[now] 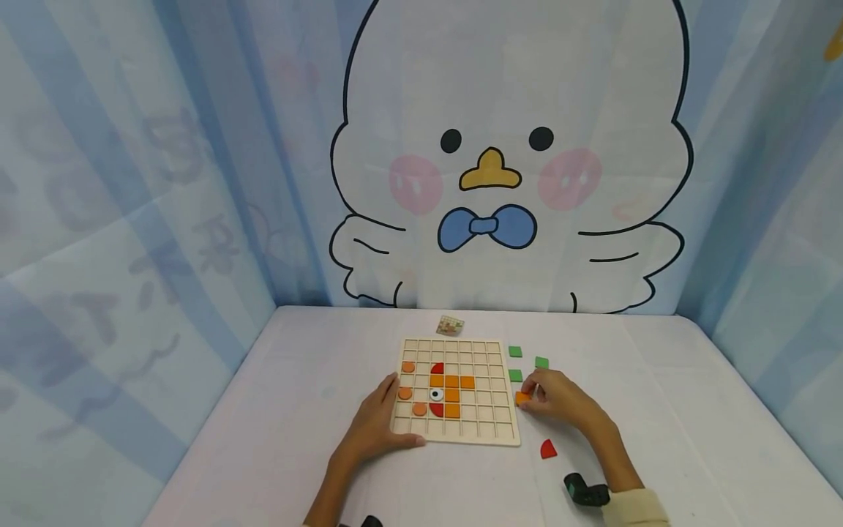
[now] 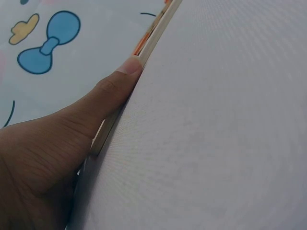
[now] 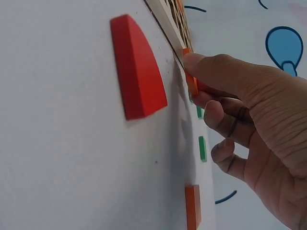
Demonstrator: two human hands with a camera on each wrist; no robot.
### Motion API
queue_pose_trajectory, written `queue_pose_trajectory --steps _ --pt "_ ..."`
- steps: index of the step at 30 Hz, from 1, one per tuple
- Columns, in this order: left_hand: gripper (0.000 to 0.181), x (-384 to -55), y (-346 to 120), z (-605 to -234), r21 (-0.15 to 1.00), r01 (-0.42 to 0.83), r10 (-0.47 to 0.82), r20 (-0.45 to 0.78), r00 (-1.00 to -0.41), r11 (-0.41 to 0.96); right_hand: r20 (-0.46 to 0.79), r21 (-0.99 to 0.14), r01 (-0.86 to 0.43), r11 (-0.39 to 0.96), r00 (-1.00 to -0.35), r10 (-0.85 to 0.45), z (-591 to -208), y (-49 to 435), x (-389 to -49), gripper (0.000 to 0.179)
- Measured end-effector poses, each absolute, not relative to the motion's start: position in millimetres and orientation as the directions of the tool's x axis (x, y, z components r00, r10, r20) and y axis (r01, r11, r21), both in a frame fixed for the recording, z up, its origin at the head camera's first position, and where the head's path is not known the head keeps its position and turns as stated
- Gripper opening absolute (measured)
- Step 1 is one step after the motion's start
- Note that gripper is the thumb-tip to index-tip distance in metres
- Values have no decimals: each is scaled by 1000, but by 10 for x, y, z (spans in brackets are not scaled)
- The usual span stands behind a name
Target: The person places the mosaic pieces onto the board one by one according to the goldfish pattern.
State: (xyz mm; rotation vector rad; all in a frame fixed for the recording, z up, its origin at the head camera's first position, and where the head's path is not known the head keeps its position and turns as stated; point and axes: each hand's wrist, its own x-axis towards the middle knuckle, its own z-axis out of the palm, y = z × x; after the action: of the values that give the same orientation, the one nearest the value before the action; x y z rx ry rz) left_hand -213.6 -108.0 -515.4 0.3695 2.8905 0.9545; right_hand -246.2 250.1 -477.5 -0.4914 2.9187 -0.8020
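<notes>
On the white table lies a wooden grid board (image 1: 487, 422) with orange squares (image 1: 451, 396), orange discs (image 1: 419, 409), red quarter-circles (image 1: 437, 368) and an eye disc (image 1: 437, 394) in its cells. My left hand (image 1: 377, 422) rests at the board's near left corner, fingers along the left edge. Its straight thumb (image 2: 115, 88) presses the near edge in the left wrist view. Just off the board's right edge, my right hand (image 1: 555, 397) pinches an orange square tile (image 3: 191, 84) between thumb and fingertips; the other fingers curl loosely.
Several green squares (image 1: 515, 351) lie right of the board. A red quarter-circle (image 1: 549, 449) sits nearer me, and an orange piece (image 3: 193, 207) shows low in the right wrist view. Behind the board is a small picture card (image 1: 451, 326). A printed curtain (image 1: 487, 271) stands behind the table.
</notes>
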Motion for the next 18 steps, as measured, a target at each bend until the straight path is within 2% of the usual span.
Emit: queue_pose_trajectory --steps 11,18 --pt "126 -2136 -1082 -5162 603 200 249 3 -969 772 15 -506 -299 809 -941 -338 -4720 2434 -2456 18" --pt "125 -2133 -1072 -5146 598 210 247 20 -969 774 111 -477 -423 770 -899 -425 -4666 2398 -2456 19"
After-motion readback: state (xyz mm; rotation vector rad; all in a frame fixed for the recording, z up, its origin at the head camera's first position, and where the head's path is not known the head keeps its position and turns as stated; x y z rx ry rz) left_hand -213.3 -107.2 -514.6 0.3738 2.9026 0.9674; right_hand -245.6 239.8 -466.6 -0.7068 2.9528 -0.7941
